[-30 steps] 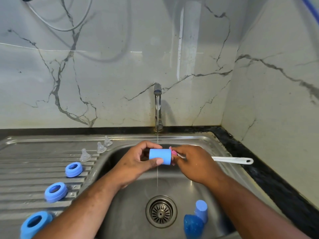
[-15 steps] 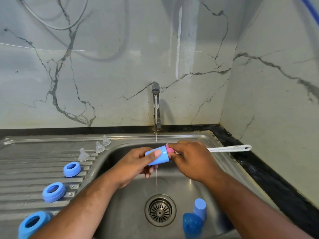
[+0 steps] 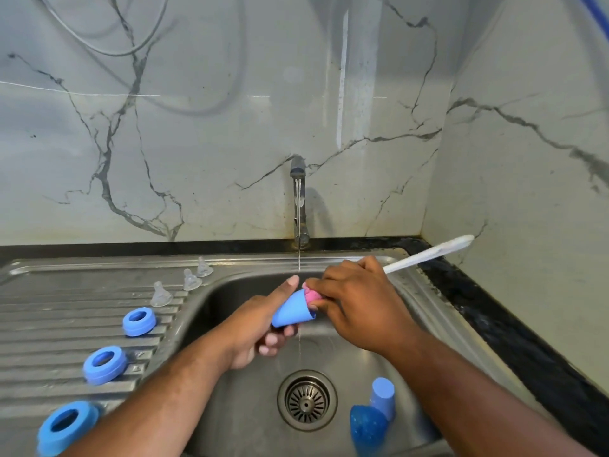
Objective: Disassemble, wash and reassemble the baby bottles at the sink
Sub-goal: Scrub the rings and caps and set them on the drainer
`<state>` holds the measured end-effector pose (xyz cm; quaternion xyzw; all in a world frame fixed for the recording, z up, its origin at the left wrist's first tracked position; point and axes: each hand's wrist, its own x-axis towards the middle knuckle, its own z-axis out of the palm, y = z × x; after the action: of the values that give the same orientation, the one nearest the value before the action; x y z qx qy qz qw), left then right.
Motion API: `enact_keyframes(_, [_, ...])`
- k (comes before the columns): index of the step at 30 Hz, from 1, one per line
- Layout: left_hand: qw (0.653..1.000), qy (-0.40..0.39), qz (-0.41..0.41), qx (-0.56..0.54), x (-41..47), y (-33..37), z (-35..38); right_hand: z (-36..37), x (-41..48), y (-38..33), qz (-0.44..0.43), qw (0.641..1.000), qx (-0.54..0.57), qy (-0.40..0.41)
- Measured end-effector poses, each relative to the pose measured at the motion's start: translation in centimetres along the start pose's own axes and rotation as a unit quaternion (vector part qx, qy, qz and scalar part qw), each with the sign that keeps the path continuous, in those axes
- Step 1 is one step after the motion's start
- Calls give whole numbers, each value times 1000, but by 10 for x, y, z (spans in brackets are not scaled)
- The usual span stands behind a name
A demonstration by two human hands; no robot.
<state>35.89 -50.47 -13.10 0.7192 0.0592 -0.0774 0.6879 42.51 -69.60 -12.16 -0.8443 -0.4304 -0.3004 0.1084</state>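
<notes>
Cap (image 3: 291, 310), blue, sits tilted over the sink (image 3: 244, 410), its open end up and to the right, just under the water stream (image 3: 299, 258) from the tap (image 3: 298, 199). The left hand (image 3: 260, 328) grips it, with the thumb laid along the top and the fingers curled beneath. The right hand (image 3: 359, 301), touching the cap's mouth, curls round the brush (image 3: 428, 253) near its pink head, which pokes into the cap; the white handle angles up toward the right wall (image 3: 527, 192).

Below lie the drain (image 3: 307, 400) and, near the front right corner, a bottle (image 3: 367, 427) beside a second cap (image 3: 382, 397). Open basin floor lies left of the drain. On the drainboard (image 3: 49, 308), well apart from the hands, three rings (image 3: 104, 364) run in a diagonal row, and three teats (image 3: 191, 280) stand along the sink's edge.
</notes>
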Motion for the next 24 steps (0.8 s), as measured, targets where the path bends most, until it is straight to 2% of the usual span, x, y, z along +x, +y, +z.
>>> enact_keyframes(2, [996,-6,89,9,5,0,-5,-2,1,0,43,999,17,-16])
enact_keyframes(5, [969,23,230,88,6,2,-5,-1,2,2,123,988,81,-49])
enact_keyframes(7, [958,43,262,106,6,1,-2,-1,1,6,166,972,153,-62])
enact_keyframes(9, [957,40,264,109,7,-2,-3,0,0,9,155,976,144,-53])
enact_keyframes(12, [967,46,241,63,8,-4,0,0,0,8,98,994,58,0])
enact_keyframes(15, [992,47,115,-25,5,-1,4,-2,1,4,41,999,-6,30])
enact_keyframes(17, [999,35,38,4,2,-1,4,-3,1,4,17,999,-24,42])
enact_keyframes(18, [999,29,28,23,1,-1,4,-3,2,4,15,998,-30,45])
enact_keyframes(21, [993,18,109,41,3,1,2,-6,2,3,78,997,-3,28])
enact_keyframes(24, [966,6,227,127,5,2,-4,-5,2,8,164,981,102,-26])
